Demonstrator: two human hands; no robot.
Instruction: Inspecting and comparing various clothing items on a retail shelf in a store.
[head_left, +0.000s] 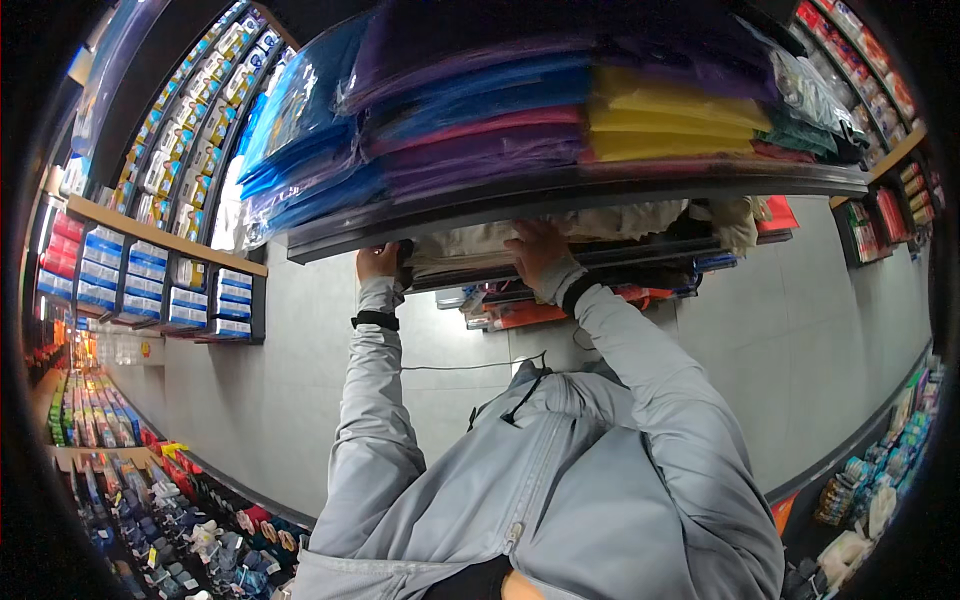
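Under a dark shelf edge (570, 189), my right hand (541, 251) rests on a stack of folded beige fabric items (465, 244) on the shelf below. My left hand (377, 262) is at the left end of that stack, beside a dark item; its fingers are partly hidden, so its hold is unclear. Plastic-wrapped folded packs in blue (480, 94), purple (487, 159) and yellow (667, 124) are piled on the shelf above both hands.
Lower shelves hold orange-red packs (525, 313). Racks of packaged goods (187, 150) stand at the left, with hanging items (180, 525) at the lower left. More stocked shelving (862, 487) runs along the right. A thin cable (465, 367) crosses before my jacket.
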